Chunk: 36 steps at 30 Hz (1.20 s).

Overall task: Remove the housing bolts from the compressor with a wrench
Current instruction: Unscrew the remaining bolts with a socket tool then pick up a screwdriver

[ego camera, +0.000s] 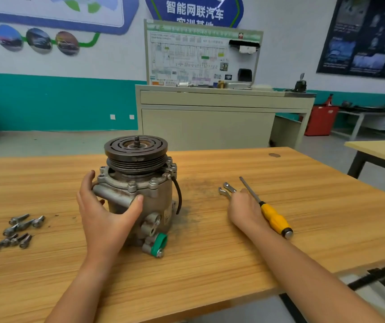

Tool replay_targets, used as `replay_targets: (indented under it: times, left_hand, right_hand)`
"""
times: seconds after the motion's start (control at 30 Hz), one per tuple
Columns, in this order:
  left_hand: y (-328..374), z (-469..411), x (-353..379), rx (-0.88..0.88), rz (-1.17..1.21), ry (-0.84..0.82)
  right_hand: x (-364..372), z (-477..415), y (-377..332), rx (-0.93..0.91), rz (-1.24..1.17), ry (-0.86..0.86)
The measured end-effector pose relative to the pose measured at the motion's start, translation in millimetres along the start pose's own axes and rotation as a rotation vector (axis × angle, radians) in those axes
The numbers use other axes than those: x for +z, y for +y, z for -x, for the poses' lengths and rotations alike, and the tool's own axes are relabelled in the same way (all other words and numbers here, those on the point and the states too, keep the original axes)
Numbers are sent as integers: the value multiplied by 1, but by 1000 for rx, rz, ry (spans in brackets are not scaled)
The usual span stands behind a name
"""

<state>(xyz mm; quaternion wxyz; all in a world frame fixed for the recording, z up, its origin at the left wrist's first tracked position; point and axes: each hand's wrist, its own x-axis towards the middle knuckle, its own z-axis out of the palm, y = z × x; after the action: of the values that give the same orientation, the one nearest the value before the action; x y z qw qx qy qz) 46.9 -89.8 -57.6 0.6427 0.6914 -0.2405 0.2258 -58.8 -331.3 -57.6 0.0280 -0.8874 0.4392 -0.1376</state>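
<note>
Your left hand (pixel 103 213) grips the compressor (pixel 140 180), thumb and fingers spread wide around its body. It stands upright mid-table (pixel 233 252). Your right hand (pixel 245 209) curls its fingers on the wrench (pixel 225 190), beside the screwdriver (pixel 274 216). Loose bolts (pixel 16 230) lie at the left.

Left hand (pixel 107 215) gripped upright compressor (pixel 140 180) on bench (pixel 210 264); right hand (pixel 245 208) covered wrenches (pixel 226 190); loose bolts (pixel 16 229) lay left.
</note>
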Motion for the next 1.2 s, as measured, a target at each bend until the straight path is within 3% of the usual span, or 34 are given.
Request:
replay_targets:
  times: [0.23,0.43,0.57,0.73,0.87,0.97,1.07,1.2]
  left_hand:
    - [3,0,-1,-7,-11,-10]
    - [5,1,-2,-23,3,-1]
    - [8,2,-3,-45,-6,-19]
    - [7,-1,-4,-69,-30,-40]
    - [4,-8,-11,-96,-14,-95]
    - [4,-22,-26,-139,13,-190]
    - [6,-37,-42,-175,-69,-324]
    - [18,-46,-62,-86,-223,-470]
  right_hand:
    - [-6,-23,10,-18,-72,52]
    - [-7,-36,25,12,84,-118]
    - [0,-37,28,-92,195,-73]
    - [-17,-38,36,-75,-178,78]
    - [-69,-19,31,-313,-537,213]
    - [-123,16,15,-532,-642,219]
    - [-167,54,-17,-721,-581,135]
    - [-190,78,-69,-882,-274,88]
